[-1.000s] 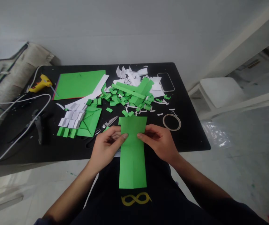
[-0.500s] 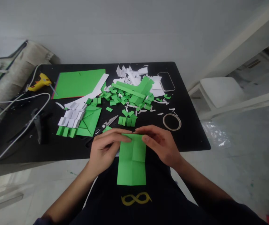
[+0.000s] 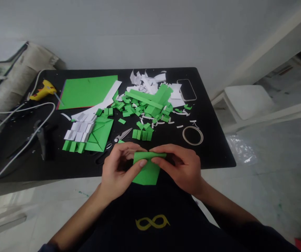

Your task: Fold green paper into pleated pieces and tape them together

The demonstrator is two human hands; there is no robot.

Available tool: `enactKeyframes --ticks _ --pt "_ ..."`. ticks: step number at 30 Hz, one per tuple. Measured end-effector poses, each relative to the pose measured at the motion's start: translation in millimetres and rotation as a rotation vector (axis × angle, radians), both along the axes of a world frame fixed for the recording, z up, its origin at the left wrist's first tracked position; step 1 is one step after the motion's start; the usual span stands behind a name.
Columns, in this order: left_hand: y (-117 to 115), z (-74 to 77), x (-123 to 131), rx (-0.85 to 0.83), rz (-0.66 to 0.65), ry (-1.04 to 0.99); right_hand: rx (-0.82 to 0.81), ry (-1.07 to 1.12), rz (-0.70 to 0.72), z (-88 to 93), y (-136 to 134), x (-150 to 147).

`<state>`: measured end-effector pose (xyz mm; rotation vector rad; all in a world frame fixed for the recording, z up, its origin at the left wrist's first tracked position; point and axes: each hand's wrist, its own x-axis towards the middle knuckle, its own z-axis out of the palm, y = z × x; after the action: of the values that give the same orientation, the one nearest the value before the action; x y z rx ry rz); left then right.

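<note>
Currently I view the black table [image 3: 213, 150] from the head camera, with a heap of cut paper [image 3: 157, 103] near its middle, white scraps mostly behind green. Left of the heap lies a stack of sheets [image 3: 87, 92], green on top. Nearer me, the left hand [image 3: 120, 169] and the right hand [image 3: 180, 168] are drawn close together, thumbs on the near side, both pinching one green paper [image 3: 147, 175]. I find that paper at the table's near edge, in front of the dark shirt, its upper edge turned over into a band. Scissors [image 3: 116, 140] lie open just beyond the left hand; I cannot make out their handles clearly. A pale ring [image 3: 184, 135] lies beyond the right hand. Smallest noted: folded green pieces [image 3: 143, 135], in a short row between scissors and ring.
</note>
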<state>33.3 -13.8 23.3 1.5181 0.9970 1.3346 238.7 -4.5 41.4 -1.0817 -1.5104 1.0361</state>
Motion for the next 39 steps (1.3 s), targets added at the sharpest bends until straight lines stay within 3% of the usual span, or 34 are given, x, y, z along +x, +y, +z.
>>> enactKeyframes --ticks 7,12,25,33,39 --pt "2 -0.1 -2 -0.032 0.105 0.089 -0.053 0.134 0.059 -3.2 0 0" --pt "3 0.0 -2 -0.006 0.134 0.099 -0.025 0.118 0.017 -0.3 -1 -2" --pt "1 -0.3 -5 -0.005 0.064 0.106 -0.008 0.09 -0.003 3.0 0 -2" --pt "4 2.9 -4 -0.013 0.069 0.213 -0.143 0.158 -0.007 0.4 1 -5" --pt "4 1.5 0 -0.133 0.158 0.058 -0.342 0.279 0.055 -8.2 0 -7"
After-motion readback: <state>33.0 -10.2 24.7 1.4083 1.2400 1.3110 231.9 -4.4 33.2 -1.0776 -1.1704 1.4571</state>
